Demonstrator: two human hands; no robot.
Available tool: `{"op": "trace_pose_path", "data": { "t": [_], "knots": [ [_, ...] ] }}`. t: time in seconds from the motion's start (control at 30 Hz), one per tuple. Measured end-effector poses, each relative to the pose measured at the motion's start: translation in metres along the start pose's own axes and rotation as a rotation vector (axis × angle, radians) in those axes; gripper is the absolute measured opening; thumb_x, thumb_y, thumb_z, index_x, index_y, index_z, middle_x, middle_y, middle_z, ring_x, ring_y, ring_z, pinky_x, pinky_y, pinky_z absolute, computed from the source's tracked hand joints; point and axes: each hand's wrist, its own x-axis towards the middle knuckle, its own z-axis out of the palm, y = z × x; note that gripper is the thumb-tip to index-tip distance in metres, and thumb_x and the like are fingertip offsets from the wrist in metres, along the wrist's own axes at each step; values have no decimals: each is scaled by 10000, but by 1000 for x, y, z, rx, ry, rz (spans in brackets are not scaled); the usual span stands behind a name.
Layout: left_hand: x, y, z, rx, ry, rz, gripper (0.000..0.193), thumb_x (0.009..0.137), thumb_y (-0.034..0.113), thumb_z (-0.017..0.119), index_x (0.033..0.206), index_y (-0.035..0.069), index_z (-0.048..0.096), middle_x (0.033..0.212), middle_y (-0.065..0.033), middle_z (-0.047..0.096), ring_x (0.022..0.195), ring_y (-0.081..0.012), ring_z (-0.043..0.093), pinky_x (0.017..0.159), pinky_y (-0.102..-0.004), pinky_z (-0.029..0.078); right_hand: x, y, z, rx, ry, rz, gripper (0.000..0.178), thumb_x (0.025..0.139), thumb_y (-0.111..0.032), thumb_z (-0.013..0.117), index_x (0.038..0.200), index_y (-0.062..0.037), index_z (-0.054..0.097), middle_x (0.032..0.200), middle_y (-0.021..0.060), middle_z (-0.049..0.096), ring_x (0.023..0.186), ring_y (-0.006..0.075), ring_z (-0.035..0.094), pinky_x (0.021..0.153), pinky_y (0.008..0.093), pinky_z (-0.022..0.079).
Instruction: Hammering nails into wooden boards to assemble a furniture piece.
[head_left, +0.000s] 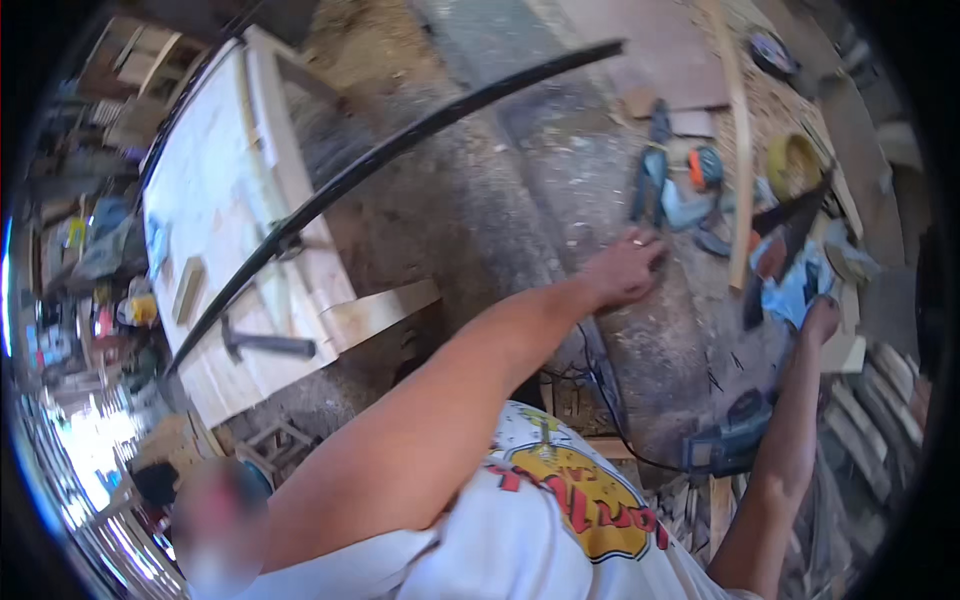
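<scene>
Over the worn workbench (560, 150), my left hand (628, 266) leans down with a ring on one finger. Its fingers are bent but apart, with nothing visible in them. Just beyond it lie a dark teal hand tool (650, 175) and a light blue crumpled piece (688, 208). My right hand (822, 318) is at the right, its fingers closed beside a light blue cloth or plastic (790, 290). A small dark part shows at its fingertips; what it grips is unclear. A dark, blade-like piece (800, 215) lies beyond that hand.
Between the hands runs a wooden strip (740, 150). Nearby are an orange-and-teal tape measure (705, 168) and a yellow roll (793, 165). A corded power tool (728, 440) sits closer to me. At left, a hammer (268, 344) rests on a pale wooden panel (210, 190); a long black strip (400, 140) crosses above.
</scene>
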Motion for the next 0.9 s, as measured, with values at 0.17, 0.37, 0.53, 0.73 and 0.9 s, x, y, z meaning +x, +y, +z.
{"op": "trace_pose_path", "data": {
  "t": [0.17,0.37,0.53,0.73,0.9],
  "knots": [
    [84,67,26,6,529,344,256,905,239,641,916,-5,721,1309,-225,583,1274,-380,515,1105,-487,416,-34,-156,-147,542,-114,-190,202,994,-205,581,949,-50,702,786,-4,613,643,78,537,558,252,427],
    [-96,37,6,-286,756,164,220,923,210,660,857,8,715,1008,-151,697,998,-335,658,948,-460,483,-281,-279,-77,371,-451,-550,214,1016,-219,625,1039,-15,685,804,6,597,690,94,560,617,263,457],
    [-299,10,14,-725,935,-687,262,931,214,655,834,-26,698,836,-167,701,809,-323,690,747,-441,531,-462,-332,-3,262,-775,-1015,194,1025,-185,628,1102,-13,676,880,81,665,807,201,638,749,356,514],
    [-479,-34,84,-1589,1417,-1200,296,970,289,635,1036,17,732,966,-78,726,867,-236,677,742,-416,553,-662,-406,59,227,-752,-1663,119,968,-139,632,1002,-26,646,921,193,671,883,413,665,797,478,528],
    [-534,-86,106,-2119,2133,-802,667,967,452,634,1435,7,469,1339,-152,515,1209,-285,523,1086,-430,418,-770,-444,126,-104,-588,-1892,101,924,-151,625,926,-56,660,905,167,690,886,368,678,781,503,518]
  ]
}}
